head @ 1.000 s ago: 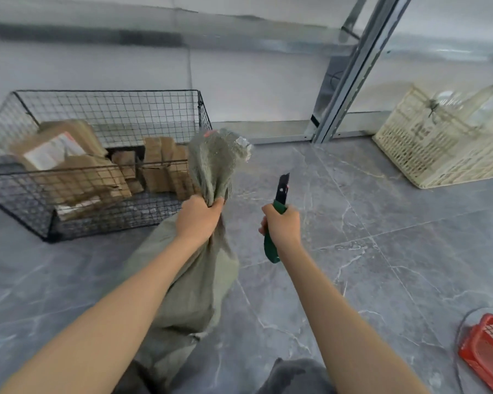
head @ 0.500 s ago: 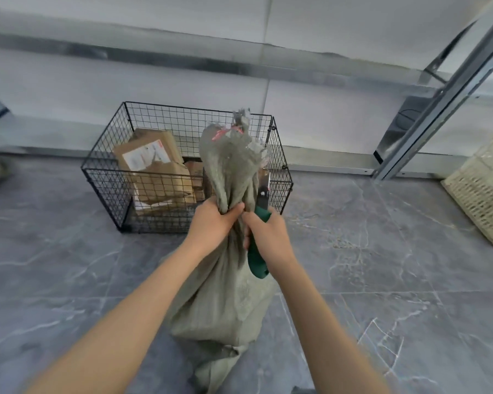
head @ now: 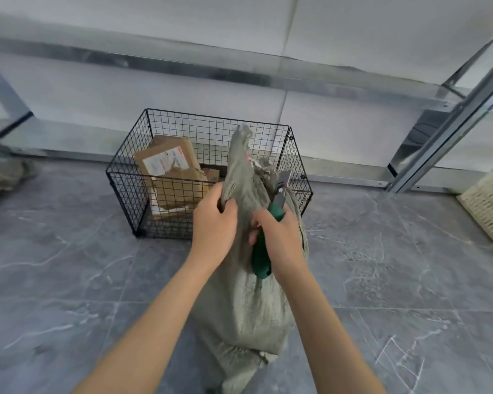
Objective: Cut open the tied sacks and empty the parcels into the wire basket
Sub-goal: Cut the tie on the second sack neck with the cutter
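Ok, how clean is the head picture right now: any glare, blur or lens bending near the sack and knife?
Head view: even, soft light, no harsh glare, no hard shadows round the sack. Head view: the wide lens bows the shelf rail and tilts the upright. Head view: knife and sack top slightly soft; the parcel label unreadable.

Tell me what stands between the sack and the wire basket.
Nothing visible. The sack stands on the floor right before the near wall of the basket. The left hand grips its neck, and the right hand holds the knife against it. Inside the basket, parcels lie at the left.
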A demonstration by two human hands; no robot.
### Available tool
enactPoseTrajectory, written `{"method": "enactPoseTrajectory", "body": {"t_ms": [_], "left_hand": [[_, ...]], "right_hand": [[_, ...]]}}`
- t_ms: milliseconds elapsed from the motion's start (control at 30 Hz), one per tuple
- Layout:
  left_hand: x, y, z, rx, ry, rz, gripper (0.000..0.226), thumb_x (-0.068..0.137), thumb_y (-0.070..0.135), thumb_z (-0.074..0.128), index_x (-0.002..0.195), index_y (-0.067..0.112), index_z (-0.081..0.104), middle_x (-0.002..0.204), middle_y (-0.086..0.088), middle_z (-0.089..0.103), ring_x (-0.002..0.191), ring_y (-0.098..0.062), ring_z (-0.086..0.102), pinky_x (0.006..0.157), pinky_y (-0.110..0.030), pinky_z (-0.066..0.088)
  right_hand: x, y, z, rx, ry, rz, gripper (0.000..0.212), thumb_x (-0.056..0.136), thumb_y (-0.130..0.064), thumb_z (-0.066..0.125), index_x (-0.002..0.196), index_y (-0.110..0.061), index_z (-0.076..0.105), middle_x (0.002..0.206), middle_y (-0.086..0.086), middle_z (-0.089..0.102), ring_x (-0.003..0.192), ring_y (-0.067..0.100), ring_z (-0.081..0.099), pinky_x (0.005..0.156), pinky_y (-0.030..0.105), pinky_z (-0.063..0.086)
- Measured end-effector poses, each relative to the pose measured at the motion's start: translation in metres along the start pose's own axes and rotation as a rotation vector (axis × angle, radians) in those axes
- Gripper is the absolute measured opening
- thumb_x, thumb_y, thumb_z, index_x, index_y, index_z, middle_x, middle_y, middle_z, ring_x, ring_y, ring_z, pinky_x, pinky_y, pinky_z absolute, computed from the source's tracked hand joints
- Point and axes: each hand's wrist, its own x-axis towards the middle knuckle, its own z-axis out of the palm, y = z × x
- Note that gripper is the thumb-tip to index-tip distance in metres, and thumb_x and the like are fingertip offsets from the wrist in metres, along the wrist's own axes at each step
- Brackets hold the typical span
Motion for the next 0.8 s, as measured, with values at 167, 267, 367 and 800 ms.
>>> {"method": "enactPoseTrajectory", "body": {"t_ms": [167,267,367,800], "left_hand": [[-0.024,0.000,-0.008,0.049,0.039,0.044,0.034,0.085,-0.010,0.045,0.100,0.015,0.062,0.096,0.006,0.059,0.089,0.006,0.052,0.075,-0.006,0.040],[-0.039,-0.004,-0.013,0.032,0.008,0.018,0.048,0.085,-0.012,0.042,0.116,0.021,0.059,0.109,0.008,0.060,0.101,0.001,0.055,0.087,-0.015,0.047],[-0.051,-0.006,-0.015,0.033,-0.054,0.006,0.054,0.087,-0.012,0.039,0.123,0.024,0.057,0.113,0.005,0.061,0.103,-0.008,0.058,0.086,-0.022,0.051],[-0.067,0.019,-0.033,-0.285,-0.309,-0.323,0.073,0.078,0.069,0.021,0.077,0.021,0.076,0.074,-0.006,0.072,0.072,-0.013,0.067,0.070,-0.019,0.049]], "right_hand": [[-0.008,-0.009,-0.006,0.108,-0.007,-0.022,0.011,0.086,-0.003,0.057,0.096,-0.008,0.058,0.062,0.008,0.056,0.045,0.017,0.050,0.050,0.030,0.046],[-0.013,-0.013,-0.008,0.197,-0.021,0.013,0.011,0.086,-0.006,0.061,0.095,-0.011,0.065,0.072,0.010,0.061,0.045,0.017,0.049,0.050,0.030,0.045],[-0.017,-0.014,-0.011,0.296,-0.025,0.092,0.015,0.089,-0.017,0.064,0.098,-0.007,0.066,0.076,0.007,0.068,0.044,0.015,0.048,0.046,0.026,0.044],[-0.034,-0.005,-0.021,-0.095,-0.287,0.075,0.018,0.085,-0.019,0.069,0.076,-0.008,0.058,0.051,0.005,0.051,0.042,0.017,0.045,0.047,0.025,0.043]]}}
